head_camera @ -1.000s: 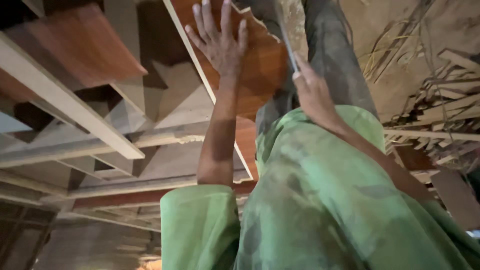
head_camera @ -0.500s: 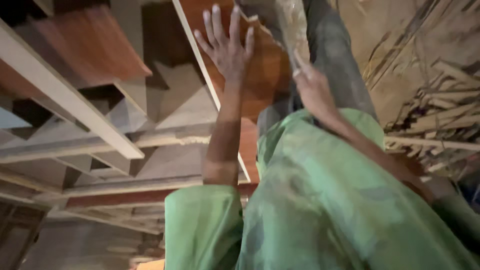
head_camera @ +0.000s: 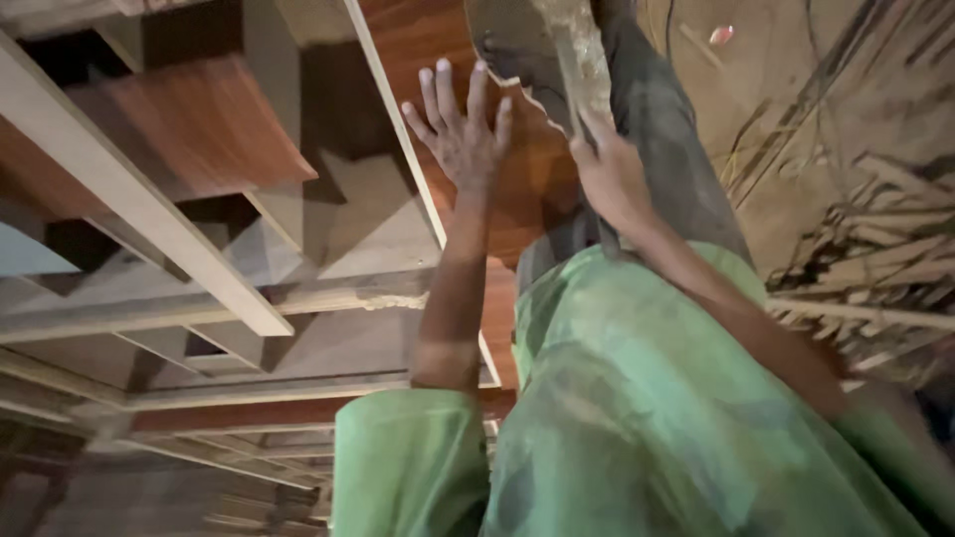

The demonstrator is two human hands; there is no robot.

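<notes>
My left hand (head_camera: 466,134) lies flat, fingers spread, on a reddish-brown laminate board (head_camera: 413,45). To its right, my right hand (head_camera: 607,174) is closed around a thin, dusty blade-like tool (head_camera: 579,75) at the board's chipped right edge. The tool's upper part blurs into a dusty foot (head_camera: 509,45) resting on the board, so its shape is unclear. My leg in dark trousers (head_camera: 662,129) runs up beside the right hand. My green garment (head_camera: 647,398) fills the lower frame.
Pale wooden strips and a layered frame (head_camera: 149,214) lie to the left, with another reddish-brown board (head_camera: 189,124) on them. A heap of wood offcuts and slats (head_camera: 875,259) sits at the right on a dusty floor.
Both hands sit lower in the picture as the view tilted. The left hand stayed flat on the board. The right hand kept its grip and moved closer to the foot.
</notes>
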